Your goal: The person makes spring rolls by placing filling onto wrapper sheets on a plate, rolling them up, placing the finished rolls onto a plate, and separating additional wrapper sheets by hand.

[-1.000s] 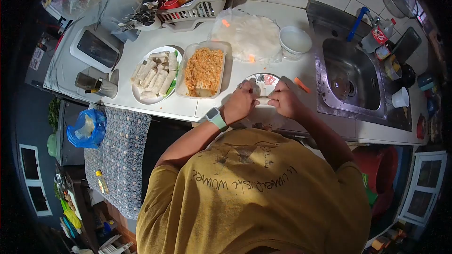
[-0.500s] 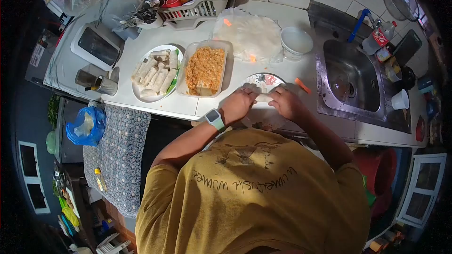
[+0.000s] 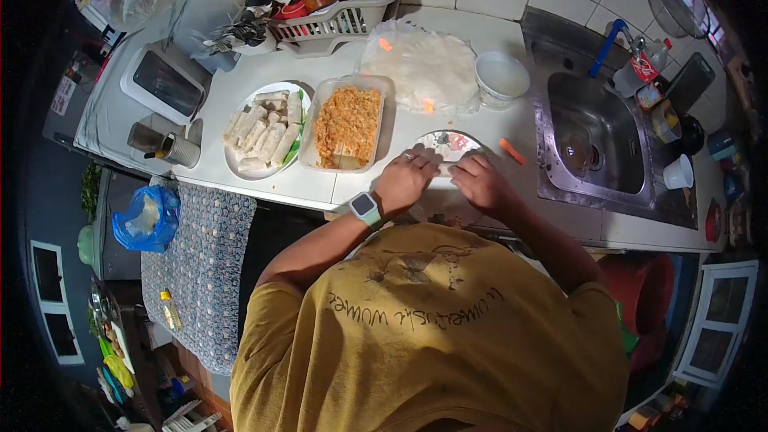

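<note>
The left hand point(image 3: 402, 182) and right hand point(image 3: 482, 182) are close together over the patterned plate point(image 3: 450, 141), which sits at the near edge of the worktop point(image 3: 280, 190). Fingers of both hands are bent and rest at a pale roll point(image 3: 446, 169), which lies between them above the plate and is largely covered by the fingers. Whether the fingers clamp the roll or only press on it cannot be told. A watch point(image 3: 364, 206) with a light green strap is on the left wrist, and a ring is visible on a left finger.

To the left of the hands stands a clear rectangular container point(image 3: 387, 116) of orange, crumbly filling point(image 3: 347, 122). Just beside it, further left, a white plate point(image 3: 234, 162) bears several pale rolls point(image 3: 258, 132), piled together, with a green leaf point(image 3: 293, 152) at its right side. Beyond the hands, a stack of thin pale sheets point(image 3: 428, 70) lies on clear plastic; a bowl point(image 3: 502, 74) stands immediately to its right. An orange strip point(image 3: 512, 152) lies on the worktop near the right hand, between the patterned plate and the metal sink point(image 3: 546, 170). A loaded dish rack point(image 3: 340, 26) stands at the rear.
</note>
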